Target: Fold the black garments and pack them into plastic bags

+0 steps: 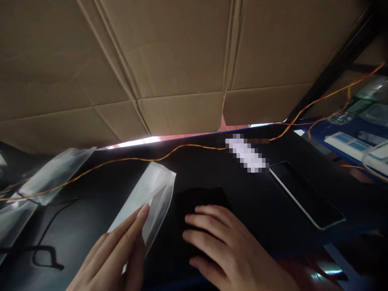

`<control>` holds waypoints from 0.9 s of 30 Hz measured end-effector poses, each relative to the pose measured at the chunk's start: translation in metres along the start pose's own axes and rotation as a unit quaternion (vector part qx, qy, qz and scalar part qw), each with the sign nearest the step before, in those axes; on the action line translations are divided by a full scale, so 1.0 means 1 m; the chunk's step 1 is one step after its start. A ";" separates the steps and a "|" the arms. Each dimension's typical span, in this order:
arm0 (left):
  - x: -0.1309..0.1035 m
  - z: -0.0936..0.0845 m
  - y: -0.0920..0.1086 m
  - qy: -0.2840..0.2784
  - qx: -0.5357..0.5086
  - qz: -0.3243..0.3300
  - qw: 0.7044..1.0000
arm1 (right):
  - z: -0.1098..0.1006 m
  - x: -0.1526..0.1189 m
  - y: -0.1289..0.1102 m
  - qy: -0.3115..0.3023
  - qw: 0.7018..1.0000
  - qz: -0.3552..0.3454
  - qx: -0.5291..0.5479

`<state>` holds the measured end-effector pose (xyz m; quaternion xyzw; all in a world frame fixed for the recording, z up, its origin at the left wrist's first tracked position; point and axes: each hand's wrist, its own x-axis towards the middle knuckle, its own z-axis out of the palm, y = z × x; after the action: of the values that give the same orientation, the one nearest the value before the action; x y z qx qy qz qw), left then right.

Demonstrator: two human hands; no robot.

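At the bottom centre-left, my left hand (118,250) has its fingers pressed together over a clear, whitish plastic bag (160,178), which lies slanting on the black tabletop; the thumb is partly hidden beneath. My right hand (221,242) rests to the right of it, fingers stretched and apart. Under and beyond those fingertips lies a flat black item (200,196), hard to make out against the dark surface.
More clear plastic bags (54,178) and a black cord (45,250) lie at left. Twisted red-yellow wire (188,145) crosses the table (251,206) before a cardboard wall (182,52). A smartphone (306,194), a blurred-out white item (247,155) and a plastic bottle (357,105) are at right.
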<state>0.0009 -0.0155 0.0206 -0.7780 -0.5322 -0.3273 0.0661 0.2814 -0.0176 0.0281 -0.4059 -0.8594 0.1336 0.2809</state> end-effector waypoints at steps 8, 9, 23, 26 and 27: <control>-0.012 0.014 -0.018 -0.094 0.077 -0.008 0.993 | 0.016 -0.052 0.012 0.025 0.975 -0.079 -0.208; -0.011 0.016 -0.018 -0.114 0.073 0.000 0.991 | 0.012 -0.058 0.012 0.026 0.973 -0.093 -0.210; 0.012 0.027 0.039 -0.106 -0.008 0.067 0.992 | 0.031 0.001 -0.017 0.201 0.974 0.051 -0.092; 0.010 0.026 0.039 -0.062 -0.031 0.041 0.997 | 0.032 0.012 -0.016 0.086 0.986 0.073 -0.125; 0.011 0.026 0.039 -0.056 -0.048 0.039 0.996 | 0.029 0.013 -0.014 0.064 0.987 0.064 -0.130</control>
<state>0.0490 -0.0123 0.0164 -0.8178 -0.4876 -0.3055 0.0111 0.2485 -0.0166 0.0161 -0.5010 -0.8220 0.0119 0.2706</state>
